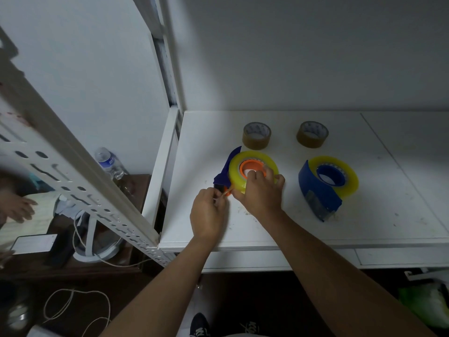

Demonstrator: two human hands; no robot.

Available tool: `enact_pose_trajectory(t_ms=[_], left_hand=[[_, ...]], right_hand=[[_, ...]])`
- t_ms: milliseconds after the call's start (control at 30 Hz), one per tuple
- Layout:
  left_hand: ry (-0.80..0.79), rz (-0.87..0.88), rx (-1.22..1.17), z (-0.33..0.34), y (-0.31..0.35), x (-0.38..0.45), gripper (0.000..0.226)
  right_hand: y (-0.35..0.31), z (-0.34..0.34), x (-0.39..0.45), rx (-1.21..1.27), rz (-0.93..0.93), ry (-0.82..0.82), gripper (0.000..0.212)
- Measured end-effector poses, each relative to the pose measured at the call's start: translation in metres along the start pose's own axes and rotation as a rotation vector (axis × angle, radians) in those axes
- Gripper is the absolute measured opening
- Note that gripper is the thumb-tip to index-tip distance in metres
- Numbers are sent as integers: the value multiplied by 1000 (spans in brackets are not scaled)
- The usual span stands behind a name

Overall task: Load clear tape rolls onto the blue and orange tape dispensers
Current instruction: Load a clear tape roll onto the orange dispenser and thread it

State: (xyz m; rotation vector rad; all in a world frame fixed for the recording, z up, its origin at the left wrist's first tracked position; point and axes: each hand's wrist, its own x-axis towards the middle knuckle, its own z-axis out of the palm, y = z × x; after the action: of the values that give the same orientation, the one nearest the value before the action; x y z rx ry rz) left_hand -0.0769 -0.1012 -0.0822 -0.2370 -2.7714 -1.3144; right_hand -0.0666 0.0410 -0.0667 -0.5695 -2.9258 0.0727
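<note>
On the white table (303, 222) lies a dispenser with an orange hub (250, 165) and a blue shell (226, 172), carrying a yellowish clear tape roll (243, 159). My right hand (261, 194) rests on this roll, fingers curled over the hub and the roll's near rim. My left hand (210, 214) pinches the tape end at the dispenser's near tip, by a small orange part (228, 190). To the right lies the blue dispenser (318, 190) with a second clear tape roll (349, 175) on its blue hub.
Two brown tape rolls (256, 135) (312, 134) stand upright at the back of the table. A white perforated shelf post (80, 176) slants at the left. Beyond it are a water bottle (109, 162), a cord and another person's hand (17, 206).
</note>
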Motion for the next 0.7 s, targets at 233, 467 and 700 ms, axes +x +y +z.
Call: enact_pose_trajectory(t_ms=[233,467,700], left_hand=[[40,129,63,1,-2,0,10],[-1,111,145,1,-1,7,13],[-39,-64,-79,1,3,9,15]], right_hand=[[1,2,0,-4,-2,22,66],[2,3,1,-9,-7,38,67],[2,0,1,-20,-44,14,70]])
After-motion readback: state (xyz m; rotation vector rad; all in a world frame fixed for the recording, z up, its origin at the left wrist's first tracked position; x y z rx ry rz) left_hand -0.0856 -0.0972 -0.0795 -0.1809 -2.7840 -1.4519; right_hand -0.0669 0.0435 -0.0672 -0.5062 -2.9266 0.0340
